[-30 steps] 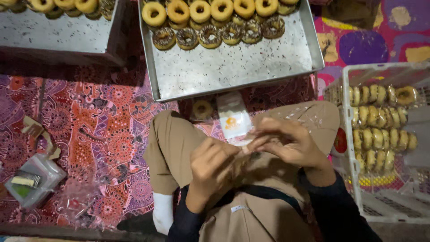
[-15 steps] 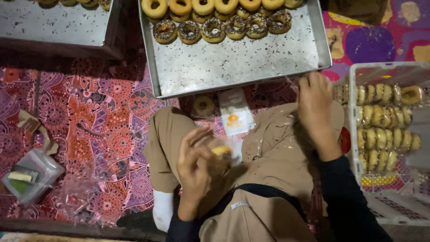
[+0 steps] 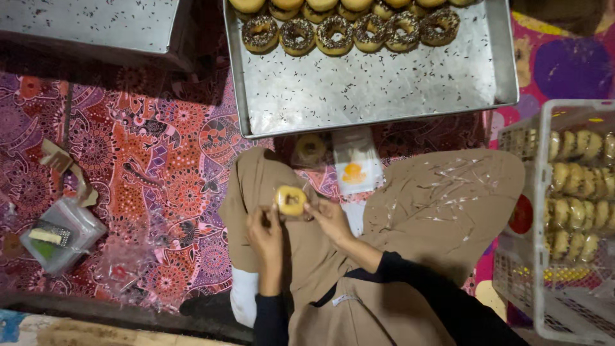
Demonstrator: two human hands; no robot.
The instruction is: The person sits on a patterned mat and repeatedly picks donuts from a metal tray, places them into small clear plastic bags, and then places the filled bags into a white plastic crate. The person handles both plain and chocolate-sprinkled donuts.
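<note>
Hands meet over the lap: left hand and right hand both pinch a plain yellow doughnut between fingertips, above the tan trousers. At 12 o'clock sits a metal tray with sprinkled doughnuts along its far edge. At 3 o'clock, a white crate holds wrapped doughnuts. At 9 o'clock lies a small plastic box.

tray: dull metal; mat: patterned cloth; crate: white plastic
</note>
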